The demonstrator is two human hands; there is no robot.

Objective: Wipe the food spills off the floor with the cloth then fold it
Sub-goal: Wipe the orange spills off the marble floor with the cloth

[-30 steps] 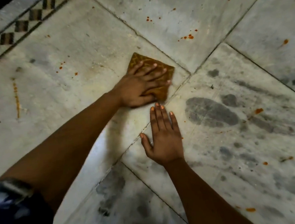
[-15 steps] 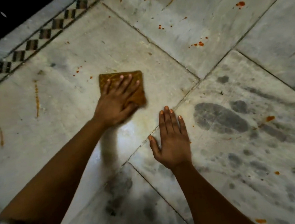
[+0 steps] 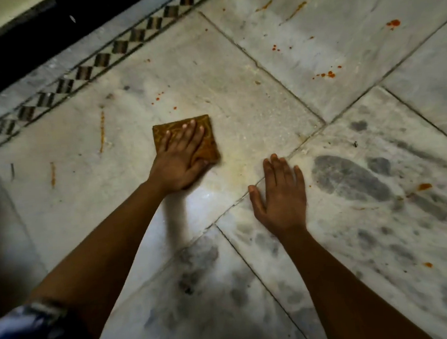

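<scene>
- Head view, left of centre in the frame: the cloth, a brown patterned square folded small, lies flat on the marble floor.
- Left hand presses down on the cloth with fingers straight and spread, palm covering its lower half; the thumb lies along the cloth's lower right edge.
- Right hand rests flat on the floor to the right of the cloth and apart from it, fingers straight and together, thumb out, holding nothing.
- Orange-red food spills dot the slabs in the upper right, with more drops above the cloth and at the right edge.
- Orange streaks run down the floor to the left of the cloth.
- A checkered border strip crosses the upper left diagonally.
</scene>
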